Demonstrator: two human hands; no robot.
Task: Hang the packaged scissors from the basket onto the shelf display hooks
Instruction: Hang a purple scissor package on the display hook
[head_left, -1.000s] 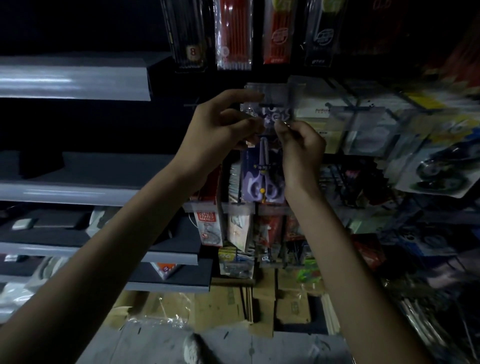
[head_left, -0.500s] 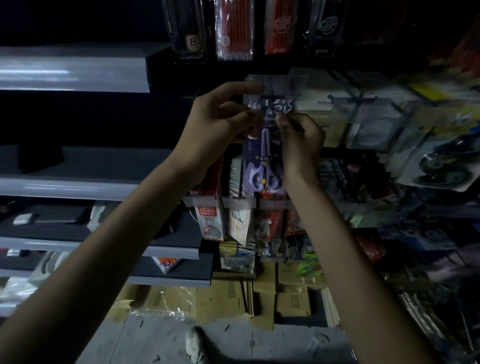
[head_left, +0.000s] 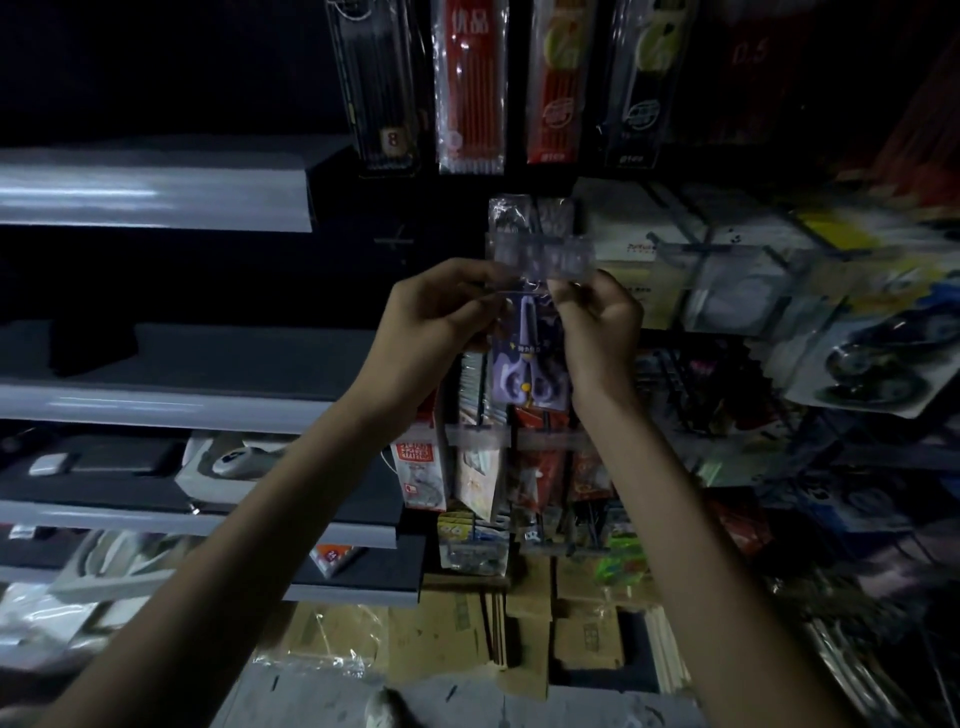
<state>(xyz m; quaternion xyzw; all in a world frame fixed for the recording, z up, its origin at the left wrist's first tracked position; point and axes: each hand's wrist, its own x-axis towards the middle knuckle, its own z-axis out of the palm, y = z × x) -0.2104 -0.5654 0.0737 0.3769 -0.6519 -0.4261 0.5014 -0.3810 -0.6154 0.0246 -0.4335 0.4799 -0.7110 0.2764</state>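
Observation:
A packet of purple scissors (head_left: 529, 364) hangs upright between my two hands in front of the display rack. My left hand (head_left: 434, 322) pinches the packet's upper left edge. My right hand (head_left: 597, 322) pinches its upper right edge. The packet's clear top reaches up behind a clear plastic price-tag strip (head_left: 543, 257) at the tip of a display hook. The hook itself is hidden by the strip and the packet, so I cannot tell whether the packet sits on it. The basket is out of view.
Packs of pens and refills (head_left: 470, 88) hang above. Other hanging goods (head_left: 717, 270) crowd the rack to the right, and more packets (head_left: 478, 457) hang just below. Grey shelves (head_left: 156, 192) run along the left. Flattened cardboard (head_left: 519, 623) lies on the floor.
Both hands have dropped slightly relative to the price-tag strip, and the packet's top now lies behind it. The camera has tilted a little.

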